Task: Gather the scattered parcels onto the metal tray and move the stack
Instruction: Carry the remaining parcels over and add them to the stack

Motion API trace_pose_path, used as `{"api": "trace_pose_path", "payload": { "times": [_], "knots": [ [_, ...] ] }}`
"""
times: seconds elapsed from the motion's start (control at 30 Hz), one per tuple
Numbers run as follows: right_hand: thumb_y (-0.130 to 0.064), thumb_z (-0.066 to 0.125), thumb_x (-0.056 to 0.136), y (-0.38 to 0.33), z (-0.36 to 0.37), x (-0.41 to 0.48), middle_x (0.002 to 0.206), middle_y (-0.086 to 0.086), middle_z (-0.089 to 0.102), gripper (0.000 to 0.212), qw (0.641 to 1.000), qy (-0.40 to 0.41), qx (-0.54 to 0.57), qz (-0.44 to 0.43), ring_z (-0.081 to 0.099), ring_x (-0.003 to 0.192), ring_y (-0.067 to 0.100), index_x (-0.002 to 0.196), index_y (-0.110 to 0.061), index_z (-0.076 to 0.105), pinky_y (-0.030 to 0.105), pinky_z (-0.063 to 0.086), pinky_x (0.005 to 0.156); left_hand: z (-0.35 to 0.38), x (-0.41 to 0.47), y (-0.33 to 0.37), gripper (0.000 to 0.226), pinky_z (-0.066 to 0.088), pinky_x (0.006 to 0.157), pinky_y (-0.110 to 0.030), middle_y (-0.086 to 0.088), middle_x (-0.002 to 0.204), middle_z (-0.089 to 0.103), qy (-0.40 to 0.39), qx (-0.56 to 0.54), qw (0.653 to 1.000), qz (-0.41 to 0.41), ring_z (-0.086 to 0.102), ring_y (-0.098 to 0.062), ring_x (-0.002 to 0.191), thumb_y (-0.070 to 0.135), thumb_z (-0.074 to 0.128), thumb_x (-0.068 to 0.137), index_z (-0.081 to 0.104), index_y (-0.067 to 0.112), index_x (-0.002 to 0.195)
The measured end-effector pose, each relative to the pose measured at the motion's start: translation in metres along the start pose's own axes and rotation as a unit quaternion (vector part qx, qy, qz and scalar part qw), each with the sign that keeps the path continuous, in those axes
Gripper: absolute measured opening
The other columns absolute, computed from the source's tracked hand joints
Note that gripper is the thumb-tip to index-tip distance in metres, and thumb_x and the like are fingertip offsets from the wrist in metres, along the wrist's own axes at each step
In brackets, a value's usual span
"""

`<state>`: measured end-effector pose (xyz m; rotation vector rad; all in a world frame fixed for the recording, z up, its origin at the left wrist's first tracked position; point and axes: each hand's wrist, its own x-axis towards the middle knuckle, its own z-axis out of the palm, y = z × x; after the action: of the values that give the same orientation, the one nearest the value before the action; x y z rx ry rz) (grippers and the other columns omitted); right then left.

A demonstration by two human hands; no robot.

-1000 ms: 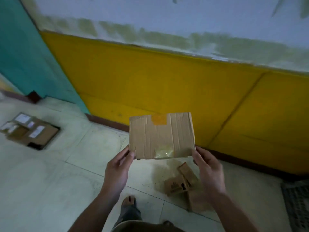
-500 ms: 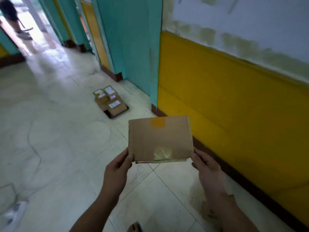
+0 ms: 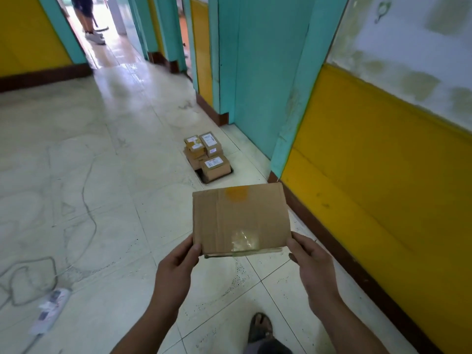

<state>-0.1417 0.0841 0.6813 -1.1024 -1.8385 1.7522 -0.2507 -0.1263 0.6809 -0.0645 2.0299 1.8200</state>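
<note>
Lower left of the frame, a white power strip (image 3: 49,311) lies on the tiled floor (image 3: 115,187), its grey cable (image 3: 55,264) looping around just above it. Way up in the upper left, somebody's legs (image 3: 88,19) stand in a bright doorway, white shoes on.

Toward the middle, the left hand (image 3: 176,270) comes up from the bottom edge. Its fingers (image 3: 195,249) pinch the lower-left corner of a flat cardboard parcel (image 3: 240,218), thumb on the top face. The parcel is held up off the floor, dead centre, broad face to the camera. It has an orange patch at its top edge and some clear tape near the bottom one.

Above it in the frame, the stack of small parcels (image 3: 208,155) with white labels sits on the metal tray (image 3: 202,178). Only a dark sliver of tray shows at the near end. It's on the floor just beside the teal door frame (image 3: 255,72), well apart from the held parcel.

The right hand (image 3: 315,261) grips the parcel's lower-right corner the same way, thumb on top. The rest of those fingers are tucked underneath, so can't say much about them. A foot in a sandal (image 3: 260,327) pokes in at the bottom. The yellow wall (image 3: 383,162) with dark skirting fills the right side.
</note>
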Motion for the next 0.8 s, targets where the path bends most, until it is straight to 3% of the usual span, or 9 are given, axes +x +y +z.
{"api": "trace_pose_path", "payload": {
  "times": [0.1, 0.2, 0.3, 0.5, 0.63, 0.8],
  "knots": [
    [-0.021, 0.062, 0.094, -0.009, 0.02, 0.037, 0.089, -0.029, 0.069, 0.024, 1.0, -0.018, -0.003, 0.002, 0.063, 0.097, 0.004, 0.092, -0.045, 0.066, 0.026, 0.052, 0.085, 0.004, 0.036, 0.006, 0.025, 0.048, 0.096, -0.032, 0.032, 0.096, 0.07, 0.019, -0.004, 1.0, -0.004, 0.064, -0.009, 0.105, 0.029, 0.059, 0.095, 0.065, 0.043, 0.114],
    [-0.024, 0.062, 0.094, -0.012, 0.036, 0.082, 0.092, -0.031, 0.067, 0.019, 1.0, -0.029, -0.003, 0.004, 0.063, 0.098, 0.003, 0.101, -0.041, 0.068, 0.02, 0.05, 0.08, 0.013, 0.076, 0.011, 0.026, 0.047, 0.093, -0.031, 0.031, 0.094, 0.07, 0.034, -0.003, 0.999, -0.005, 0.064, -0.012, 0.104, 0.028, 0.059, 0.095, 0.065, 0.039, 0.118],
    [-0.028, 0.062, 0.094, -0.02, 0.049, 0.128, 0.093, -0.033, 0.064, 0.018, 0.999, -0.048, -0.018, 0.004, 0.062, 0.097, 0.003, 0.095, -0.046, 0.065, 0.019, 0.047, 0.075, 0.028, 0.116, 0.021, 0.024, 0.047, 0.095, -0.033, 0.03, 0.094, 0.07, 0.043, -0.001, 0.999, -0.008, 0.064, -0.012, 0.104, 0.028, 0.06, 0.095, 0.066, 0.043, 0.112],
    [-0.028, 0.061, 0.095, -0.041, 0.073, 0.231, 0.095, -0.033, 0.064, 0.02, 0.993, -0.101, -0.05, 0.018, 0.061, 0.096, 0.001, 0.092, -0.048, 0.062, 0.018, 0.046, 0.073, 0.064, 0.196, 0.049, 0.025, 0.046, 0.089, -0.026, 0.029, 0.097, 0.068, 0.083, -0.022, 0.996, -0.033, 0.062, -0.007, 0.105, 0.023, 0.059, 0.095, 0.064, 0.041, 0.112],
    [-0.024, 0.061, 0.095, -0.045, 0.097, 0.293, 0.104, -0.026, 0.065, 0.021, 0.989, -0.129, -0.068, 0.031, 0.061, 0.102, 0.004, 0.102, -0.044, 0.062, 0.025, 0.05, 0.084, 0.076, 0.246, 0.059, 0.032, 0.046, 0.096, -0.032, 0.018, 0.108, 0.066, 0.096, -0.014, 0.994, -0.055, 0.061, -0.009, 0.107, 0.019, 0.057, 0.096, 0.061, 0.032, 0.125],
    [-0.015, 0.062, 0.094, -0.05, 0.143, 0.367, 0.107, -0.024, 0.067, 0.03, 0.983, -0.16, -0.077, 0.05, 0.062, 0.103, -0.001, 0.106, -0.042, 0.062, 0.024, 0.051, 0.087, 0.079, 0.325, 0.065, 0.03, 0.047, 0.076, -0.017, 0.016, 0.106, 0.067, 0.102, -0.015, 0.992, -0.075, 0.062, -0.002, 0.099, 0.009, 0.058, 0.095, 0.061, 0.029, 0.117]
  ]
}}
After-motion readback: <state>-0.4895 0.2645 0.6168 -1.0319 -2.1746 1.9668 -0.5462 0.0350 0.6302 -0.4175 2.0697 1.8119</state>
